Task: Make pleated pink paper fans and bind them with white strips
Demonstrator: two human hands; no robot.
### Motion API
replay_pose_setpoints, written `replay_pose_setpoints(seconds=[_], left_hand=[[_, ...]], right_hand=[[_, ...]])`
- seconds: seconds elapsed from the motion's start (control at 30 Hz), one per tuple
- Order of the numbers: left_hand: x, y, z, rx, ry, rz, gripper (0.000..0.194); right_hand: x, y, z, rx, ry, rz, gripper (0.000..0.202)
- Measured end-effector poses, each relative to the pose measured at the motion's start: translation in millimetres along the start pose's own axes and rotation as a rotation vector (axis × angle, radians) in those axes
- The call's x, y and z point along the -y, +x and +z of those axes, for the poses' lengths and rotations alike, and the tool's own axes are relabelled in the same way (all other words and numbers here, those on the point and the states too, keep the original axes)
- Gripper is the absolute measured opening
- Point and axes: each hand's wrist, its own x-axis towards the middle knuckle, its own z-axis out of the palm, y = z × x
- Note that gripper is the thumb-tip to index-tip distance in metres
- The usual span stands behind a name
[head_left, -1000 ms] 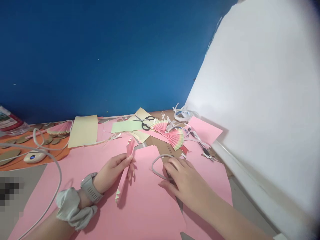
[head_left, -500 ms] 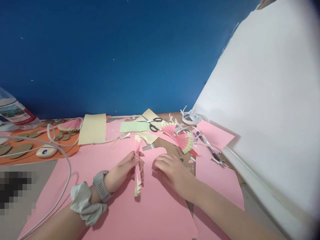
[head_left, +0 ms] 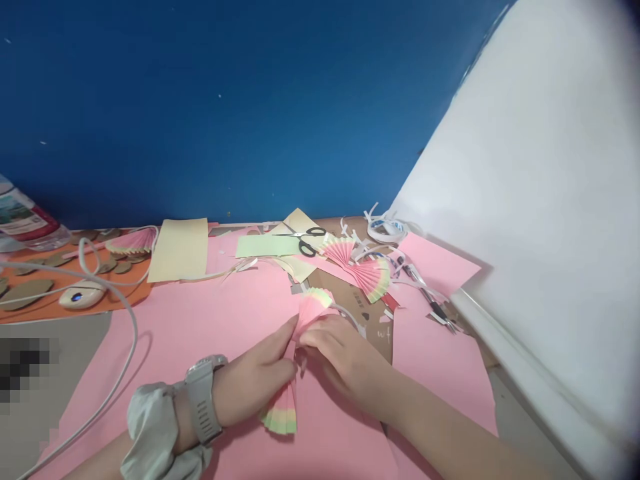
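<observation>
Pleated paper (head_left: 313, 307) is sitting pinched in the left hand (head_left: 260, 380); the right hand (head_left: 347, 353) is touching near its middle, grip closure unclear; uneven pulling is risking torn folds.

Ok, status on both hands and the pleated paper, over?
Left hand and right hand on pleated fan, at its middle. Fan ends spread. White strip beside right hand; scissors beyond, clear of both.
</observation>
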Motion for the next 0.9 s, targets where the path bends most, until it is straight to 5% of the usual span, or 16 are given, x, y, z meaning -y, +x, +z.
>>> replay_pose_setpoints(seconds=[0.1, 0.3, 0.53, 0.9], left_hand=[[-2, -2, 2.3, 0.084, 0.041, 0.006, 0.055], [-4, 0, -0.3, 0.133, 0.044, -0.008, 0.036], [-7, 2, -7.2, 0.239, -0.06, -0.128, 0.036], [-4, 2, -4.1, 0.023, -0.012, -0.205, 0.031]], right_hand=[[-1, 0, 0, 0.037, 0.079, 0.055, 0.02], [-4, 2, -5, 0.097, 0.161, 0.209, 0.02], [0, 7, -13, 0.118, 0.247, 0.33, 0.024], [10, 9, -23, 0.096, 0.354, 0.468, 0.019]])
